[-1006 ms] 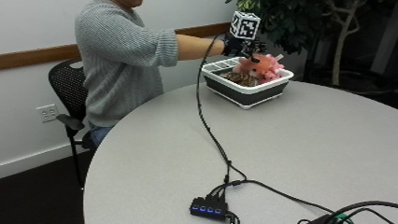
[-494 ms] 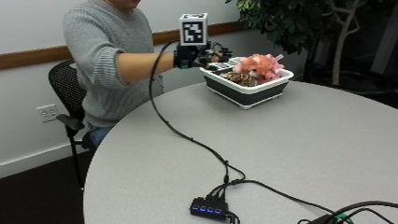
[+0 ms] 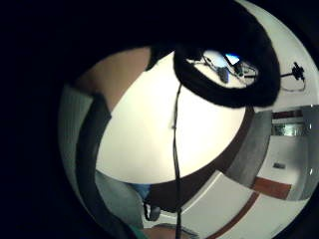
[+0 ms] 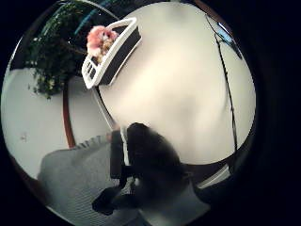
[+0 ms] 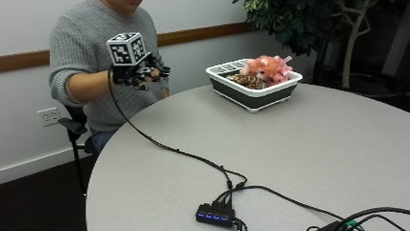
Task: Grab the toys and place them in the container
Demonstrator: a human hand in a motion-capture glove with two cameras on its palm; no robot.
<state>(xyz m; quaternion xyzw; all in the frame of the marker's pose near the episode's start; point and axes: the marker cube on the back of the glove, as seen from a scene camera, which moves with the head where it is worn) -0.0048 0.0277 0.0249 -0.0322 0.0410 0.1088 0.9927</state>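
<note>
1. Gloved in black, the right hand (image 5: 142, 76) is held up in the air at the near edge of the round table (image 5: 307, 159), in front of the person's grey ribbed sweater (image 5: 83, 43); its fingers hang loosely curled and hold nothing.
2. Well apart from that hand, a rectangular container (image 5: 255, 91) sits on the table toward the far side, with a white rim and dark walls (one end of the rim is slotted).
3. Inside it lies a fluffy pink plush toy (image 5: 269, 68), touching a brown mottled toy (image 5: 243, 81) beside it.
4. A leafy potted tree (image 5: 301, 19) stands behind the container.
5. The tabletop is smooth, pale grey and matte; a small black hub with blue lights (image 5: 214, 215) rests near its front edge.
6. The thumb side palm view shows the container (image 4: 113, 49) and pink toy (image 4: 99, 37) on the table, the plant beside them, and the knitted sleeve (image 4: 77, 176).
7. The little finger side palm view shows none of those, only bare tabletop (image 3: 159, 134), a dark curled finger (image 3: 224, 94) and the floor beyond.
</note>
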